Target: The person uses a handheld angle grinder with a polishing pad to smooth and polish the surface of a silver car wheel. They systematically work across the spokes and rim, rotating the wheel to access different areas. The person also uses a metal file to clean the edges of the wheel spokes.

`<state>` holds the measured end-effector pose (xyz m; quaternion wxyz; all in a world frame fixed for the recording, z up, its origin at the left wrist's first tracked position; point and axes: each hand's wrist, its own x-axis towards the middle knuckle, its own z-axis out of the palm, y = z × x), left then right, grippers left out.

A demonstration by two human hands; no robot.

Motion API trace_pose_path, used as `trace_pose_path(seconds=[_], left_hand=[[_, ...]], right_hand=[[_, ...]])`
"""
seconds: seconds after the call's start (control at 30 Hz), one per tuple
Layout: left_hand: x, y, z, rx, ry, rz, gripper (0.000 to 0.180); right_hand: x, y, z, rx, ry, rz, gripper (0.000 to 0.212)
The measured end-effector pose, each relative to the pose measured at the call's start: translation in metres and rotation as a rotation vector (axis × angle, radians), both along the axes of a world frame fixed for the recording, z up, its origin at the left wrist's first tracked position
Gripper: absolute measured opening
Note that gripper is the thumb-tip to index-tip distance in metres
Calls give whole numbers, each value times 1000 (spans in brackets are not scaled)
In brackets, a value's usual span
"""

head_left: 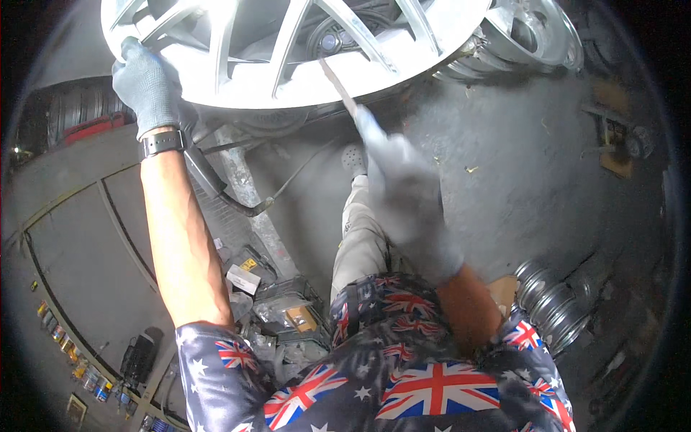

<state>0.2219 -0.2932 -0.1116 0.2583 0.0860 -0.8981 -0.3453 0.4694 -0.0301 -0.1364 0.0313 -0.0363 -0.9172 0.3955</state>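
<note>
A pale silver multi-spoke alloy wheel point(248, 92) fills the top of the head view. My left hand point(147, 85), in a grey knit glove, is closed on its left rim edge with the thumb on the face. My right hand point(403, 169), gloved and smeared by motion, grips a thin, flat, brownish strip-like tool point(338, 85). That tool's tip lies over the wheel's lower rim between two spokes; whether it touches, I cannot tell. A black curved handle with a cable point(204, 167) hangs just beside my left wrist.
More wheels point(529, 36) stand at the upper right, and a stack of silver rims point(554, 306) sits lower right. Packages and boxes point(288, 309) clutter the floor at my left. A metal-framed bench point(79, 173) runs along the left. A metal leg point(252, 205) stands below the wheel.
</note>
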Motion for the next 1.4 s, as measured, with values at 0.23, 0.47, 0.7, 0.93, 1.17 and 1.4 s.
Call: trace_pose_path(seconds=[0.23, 0.47, 0.7, 0.93, 1.17, 1.4], left_hand=[[-5, -5, -6, 202, 23, 91, 61], [-15, -13, -18, -25, 114, 66, 53], [-32, -20, -30, -503, 223, 74, 34], [-19, -21, -23, -262, 100, 137, 50], [-11, 1, -9, 235, -14, 155, 66], [-3, 12, 2, 330, -47, 176, 56]], right_hand=[[-28, 4, -32, 202, 376, 41, 45], [8, -4, -21, 94, 151, 44, 48], [-13, -14, -23, 67, 137, -32, 42], [-38, -22, -17, -109, 153, -88, 41], [5, -43, -14, -113, 155, -61, 36], [-9, -43, -3, -65, -10, -133, 46]])
